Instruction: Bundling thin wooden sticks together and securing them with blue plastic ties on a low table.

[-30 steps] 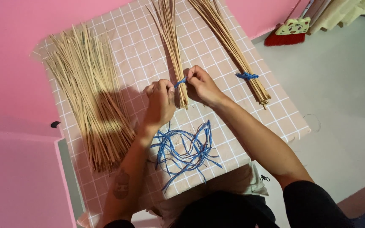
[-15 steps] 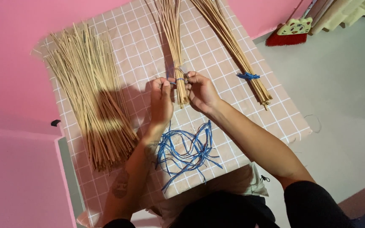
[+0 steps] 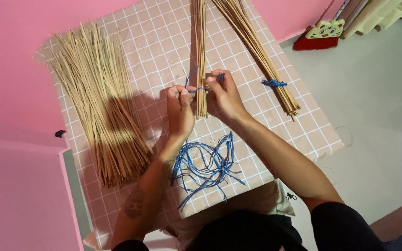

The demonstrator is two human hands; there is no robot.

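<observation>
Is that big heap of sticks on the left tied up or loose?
Loose. The big heap of sticks lies fanned out on the checked cloth with no blue tie visible around it.

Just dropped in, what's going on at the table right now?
A person is tying a thin bundle of sticks with a blue string; the left hand and right hand each pinch an end. A tied bundle lies to the right, loose sticks to the left, spare blue strings below, all on the checked table.

Pink wall [image 3: 15, 56] fills left of frame; grey floor [image 3: 378, 116] at right; red broom [image 3: 319, 37] upper right.
</observation>
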